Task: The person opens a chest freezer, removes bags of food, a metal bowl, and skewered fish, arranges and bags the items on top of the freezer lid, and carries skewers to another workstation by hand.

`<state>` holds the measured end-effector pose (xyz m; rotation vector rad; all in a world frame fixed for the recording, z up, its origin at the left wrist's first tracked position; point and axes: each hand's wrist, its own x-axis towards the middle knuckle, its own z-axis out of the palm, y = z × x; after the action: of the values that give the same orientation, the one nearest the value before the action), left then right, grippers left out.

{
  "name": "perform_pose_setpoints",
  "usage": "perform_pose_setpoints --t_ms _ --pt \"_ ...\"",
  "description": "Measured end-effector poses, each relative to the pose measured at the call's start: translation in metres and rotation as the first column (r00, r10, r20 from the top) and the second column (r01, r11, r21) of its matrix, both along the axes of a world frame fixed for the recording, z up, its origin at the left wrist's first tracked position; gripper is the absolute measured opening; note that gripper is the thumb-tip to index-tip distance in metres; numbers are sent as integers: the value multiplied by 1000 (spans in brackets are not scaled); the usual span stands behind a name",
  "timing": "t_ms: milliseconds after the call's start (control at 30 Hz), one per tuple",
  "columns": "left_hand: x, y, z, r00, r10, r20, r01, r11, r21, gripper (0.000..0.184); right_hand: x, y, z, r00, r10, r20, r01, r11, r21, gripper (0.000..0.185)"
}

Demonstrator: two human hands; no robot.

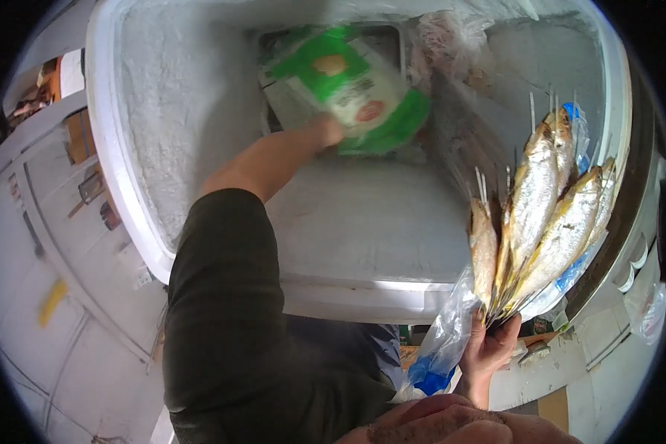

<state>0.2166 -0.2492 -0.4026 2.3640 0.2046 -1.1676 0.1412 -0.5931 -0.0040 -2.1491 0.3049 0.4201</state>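
Observation:
My left hand (331, 132) reaches down into a chest freezer (348, 222) and grips a green and white printed plastic bag (362, 96). Motion blurs the bag, and it hides most of my fingers. At the lower right, my right hand (490, 346) is closed around the gathered ends of several metal skewers (502, 305). Whole fish (533, 196) are threaded on them and fan upward over the freezer's right rim. A clear plastic bag with blue print (440, 355) hangs beside that hand and partly lies behind the fish.
Beneath the printed bag lies a dark-rimmed metal tray (274, 103) on the freezer floor. Clear bags with reddish contents (451, 44) lie at the back right. Frost coats the freezer walls. The white front rim (348, 296) runs between me and the inside.

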Motion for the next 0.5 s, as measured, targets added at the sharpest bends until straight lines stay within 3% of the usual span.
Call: perform_pose_setpoints --t_ms 67,100,133,200,267,300,367,467,500 --pt "22 -32 43 931 361 -48 -364 926 -100 30 -2 1 -4 1000 8 21 -7 999 -35 25" --pt "16 -20 17 991 104 83 -103 995 -12 30 -2 2 -5 1000 7 18 -6 999 -34 24" --pt "2 -6 -34 969 -172 177 157 983 97 29 -4 -1 -2 1000 5 8 -5 999 -40 24" --pt "-9 16 -80 942 -251 225 201 954 222 29 -1 -5 -1 999 45 -3 -45 999 -29 24" --pt "-23 65 -84 976 -196 96 155 933 323 29 -2 -7 0 997 75 -22 -76 996 -41 25" --pt "-25 86 -79 946 -324 -16 303 863 405 30 -3 -8 -2 998 66 -13 -67 997 -42 26" --pt "-28 98 -52 1000 -14 2 11 869 495 30 -2 0 -4 999 37 34 -35 998 -49 27" --pt "-17 104 -42 879 -401 -256 467 830 303 27 -9 -2 -6 999 11 53 -9 999 -53 31" --pt "-3 98 -26 817 -527 -233 576 767 282 25 -6 1 -7 998 16 68 -11 997 -71 32"
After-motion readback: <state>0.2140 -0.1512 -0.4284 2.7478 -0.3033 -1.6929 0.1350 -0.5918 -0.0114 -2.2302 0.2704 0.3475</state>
